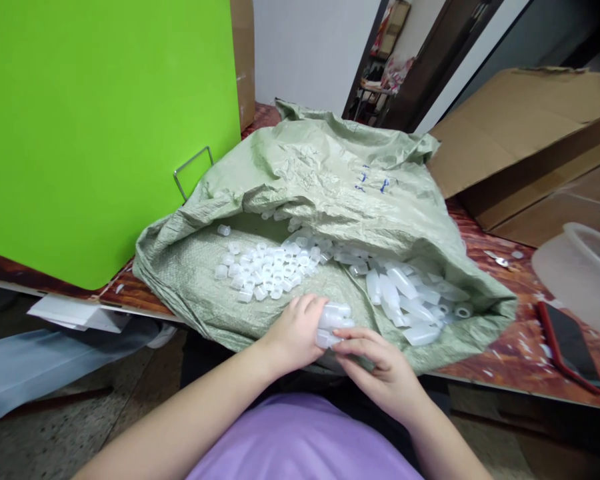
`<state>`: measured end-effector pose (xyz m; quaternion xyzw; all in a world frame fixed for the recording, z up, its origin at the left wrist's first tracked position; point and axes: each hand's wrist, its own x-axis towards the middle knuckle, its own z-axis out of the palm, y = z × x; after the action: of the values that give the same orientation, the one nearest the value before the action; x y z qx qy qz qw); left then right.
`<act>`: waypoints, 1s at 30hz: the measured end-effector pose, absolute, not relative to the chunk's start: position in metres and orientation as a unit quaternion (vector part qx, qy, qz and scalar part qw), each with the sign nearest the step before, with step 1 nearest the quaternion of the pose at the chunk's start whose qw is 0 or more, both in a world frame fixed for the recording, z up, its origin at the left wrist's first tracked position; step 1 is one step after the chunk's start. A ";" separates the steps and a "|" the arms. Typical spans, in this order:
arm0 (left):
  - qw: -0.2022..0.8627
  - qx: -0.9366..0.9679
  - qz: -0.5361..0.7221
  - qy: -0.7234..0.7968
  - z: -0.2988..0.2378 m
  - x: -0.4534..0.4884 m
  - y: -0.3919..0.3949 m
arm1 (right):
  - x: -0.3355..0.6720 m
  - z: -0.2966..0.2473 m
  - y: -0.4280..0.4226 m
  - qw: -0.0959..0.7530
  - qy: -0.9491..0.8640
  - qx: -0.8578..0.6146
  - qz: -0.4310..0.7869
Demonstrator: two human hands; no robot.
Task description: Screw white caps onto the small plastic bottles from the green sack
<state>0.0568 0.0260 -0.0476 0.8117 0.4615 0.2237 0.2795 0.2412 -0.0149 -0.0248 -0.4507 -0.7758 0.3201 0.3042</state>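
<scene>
My left hand [296, 331] is closed around several translucent white plastic tubes [336, 313], held just over the front edge of a pale green woven sack [305, 160]. From the right, my right hand [380, 363] reaches in, its thumb and fingers closed at the near end of one of these tubes. Inside the sack's open mouth, a heap of short white plastic rings [275, 267] lies to the left. To the right is a pile of longer, tapered translucent tubes [397, 293]. My fingers partly hide the held tubes.
A large bright green board [100, 120] stands at the left, with a metal wire handle [193, 163] beside it. On the right are an open cardboard box [525, 133], a translucent tub [580, 273] and a red-cased phone [570, 347]. Another person's leg [55, 360] shows at lower left.
</scene>
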 end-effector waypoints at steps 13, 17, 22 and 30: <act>0.277 0.821 0.222 0.447 -0.047 0.055 0.028 | 0.237 -0.034 -0.020 0.307 -0.785 -0.489 0.223; 0.276 0.823 0.218 0.447 -0.049 0.055 0.028 | 0.230 -0.022 -0.017 0.198 -0.753 -0.568 0.266; 0.281 0.808 0.225 0.466 -0.049 0.056 0.028 | 0.229 -0.029 -0.022 0.245 -0.759 -0.551 0.246; 0.266 0.811 0.228 0.468 -0.049 0.058 0.027 | 0.234 -0.025 -0.022 0.219 -0.761 -0.571 0.216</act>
<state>0.0576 0.0267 -0.0495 0.8112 0.4684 0.2278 0.2660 0.2341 -0.0217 -0.0252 -0.5713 -0.7611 0.2158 0.2187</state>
